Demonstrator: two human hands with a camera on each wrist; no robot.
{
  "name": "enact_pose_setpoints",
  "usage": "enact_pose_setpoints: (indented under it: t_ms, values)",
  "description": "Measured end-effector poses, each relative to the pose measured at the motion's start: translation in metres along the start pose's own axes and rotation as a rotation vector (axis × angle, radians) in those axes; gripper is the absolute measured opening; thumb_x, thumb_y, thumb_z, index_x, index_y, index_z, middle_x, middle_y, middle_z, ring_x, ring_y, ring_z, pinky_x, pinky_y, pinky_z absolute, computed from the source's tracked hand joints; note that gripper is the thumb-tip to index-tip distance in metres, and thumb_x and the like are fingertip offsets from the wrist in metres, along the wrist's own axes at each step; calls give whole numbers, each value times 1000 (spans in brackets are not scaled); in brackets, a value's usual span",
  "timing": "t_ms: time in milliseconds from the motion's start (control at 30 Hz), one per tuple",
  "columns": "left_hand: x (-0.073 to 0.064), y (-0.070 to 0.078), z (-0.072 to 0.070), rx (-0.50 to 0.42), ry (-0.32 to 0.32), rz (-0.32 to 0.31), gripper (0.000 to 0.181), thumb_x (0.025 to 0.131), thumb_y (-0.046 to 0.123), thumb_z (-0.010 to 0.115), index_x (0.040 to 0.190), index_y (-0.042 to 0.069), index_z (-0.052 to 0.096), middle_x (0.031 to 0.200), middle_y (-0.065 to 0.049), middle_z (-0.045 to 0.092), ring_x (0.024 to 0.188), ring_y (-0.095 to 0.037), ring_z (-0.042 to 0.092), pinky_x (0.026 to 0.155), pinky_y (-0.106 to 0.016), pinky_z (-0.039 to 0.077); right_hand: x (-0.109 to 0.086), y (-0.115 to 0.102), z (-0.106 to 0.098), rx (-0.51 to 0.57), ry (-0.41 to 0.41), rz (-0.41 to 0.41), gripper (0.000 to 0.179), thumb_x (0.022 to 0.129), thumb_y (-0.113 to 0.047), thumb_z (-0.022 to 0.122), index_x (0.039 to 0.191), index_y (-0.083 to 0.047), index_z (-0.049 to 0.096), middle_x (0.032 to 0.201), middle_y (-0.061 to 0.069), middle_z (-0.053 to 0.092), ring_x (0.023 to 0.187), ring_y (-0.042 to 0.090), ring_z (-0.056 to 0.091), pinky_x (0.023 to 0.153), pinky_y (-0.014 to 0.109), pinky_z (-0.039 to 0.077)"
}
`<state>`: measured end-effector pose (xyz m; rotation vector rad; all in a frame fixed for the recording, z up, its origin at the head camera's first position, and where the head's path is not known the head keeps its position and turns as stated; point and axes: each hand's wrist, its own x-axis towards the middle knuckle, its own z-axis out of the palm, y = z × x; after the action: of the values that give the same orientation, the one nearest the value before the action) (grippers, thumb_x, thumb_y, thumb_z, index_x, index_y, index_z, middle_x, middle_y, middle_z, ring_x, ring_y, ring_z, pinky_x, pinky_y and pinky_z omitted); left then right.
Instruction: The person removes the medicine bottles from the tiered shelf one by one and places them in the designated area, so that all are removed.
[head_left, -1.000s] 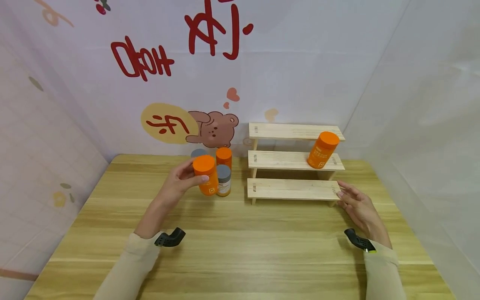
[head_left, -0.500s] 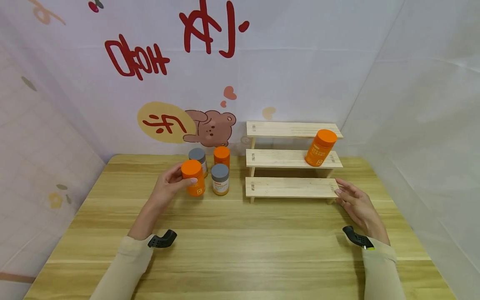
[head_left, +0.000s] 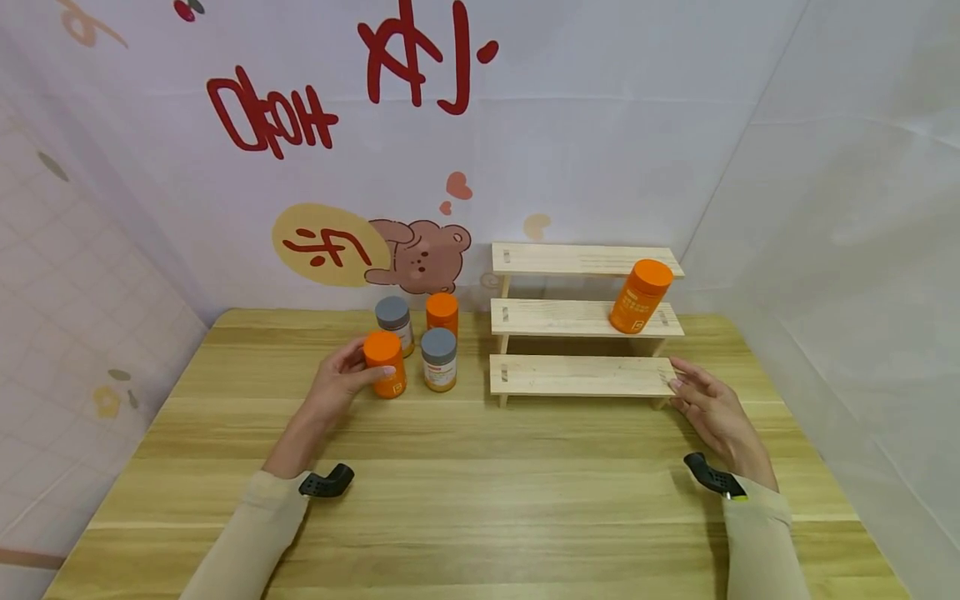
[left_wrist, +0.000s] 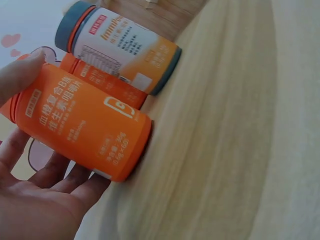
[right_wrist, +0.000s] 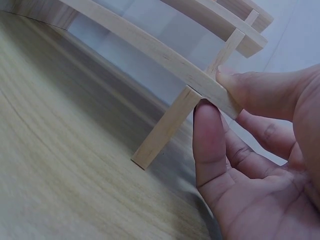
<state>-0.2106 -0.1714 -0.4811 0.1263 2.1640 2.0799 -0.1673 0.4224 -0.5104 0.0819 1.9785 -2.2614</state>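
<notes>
My left hand (head_left: 339, 385) grips an upright orange supplement bottle (head_left: 385, 364), thumb in front and fingers behind. In the left wrist view the base of that orange bottle (left_wrist: 85, 122) is right at the tabletop. Close by stand a grey-capped bottle (head_left: 439, 360), a second grey-capped bottle (head_left: 393, 315) and another orange bottle (head_left: 442, 312), partly hidden. On the right, my right hand (head_left: 716, 410) pinches the end of the lowest step of a three-tier wooden rack (head_left: 581, 375); the right wrist view shows the thumb on top of the board (right_wrist: 165, 57) and a finger beneath.
One orange bottle (head_left: 642, 297) stands on the right end of the rack's middle step. A printed cloth wall (head_left: 600, 142) rises behind the wooden table (head_left: 495, 500), and more cloth hangs at both sides.
My left hand has brought the orange bottle left and down, from in front of the other bottles to the table beside them. The right hand keeps its pinch on the rack.
</notes>
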Motion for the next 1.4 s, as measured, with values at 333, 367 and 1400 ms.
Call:
enact_pose_setpoints:
  t_ms: [333, 367, 1400]
  values:
    - [1, -2, 2, 31, -8, -31, 68, 89, 19, 82, 149, 18, 51, 143, 0, 56, 128, -8, 56, 101, -12, 49, -2, -2, 1, 26, 6, 10, 65, 103, -13, 61, 161, -10, 32, 125, -10, 54, 99, 3, 56, 84, 18, 55]
    - [1, -3, 1, 33, -11, -33, 68, 89, 19, 82, 149, 18, 51, 145, -1, 56, 129, -9, 55, 101, -12, 48, -2, -2, 1, 27, 6, 10, 65, 103, -13, 61, 161, -10, 31, 125, -10, 54, 99, 3, 56, 84, 18, 55]
    - [-18, 55, 8, 213, 10, 163, 68, 96, 23, 74, 156, 11, 42, 148, -15, 53, 141, -30, 48, 122, -51, 35, -2, -1, 2, 21, -7, -16, 63, 105, -10, 58, 161, -8, 31, 123, -10, 55, 100, 2, 58, 84, 18, 55]
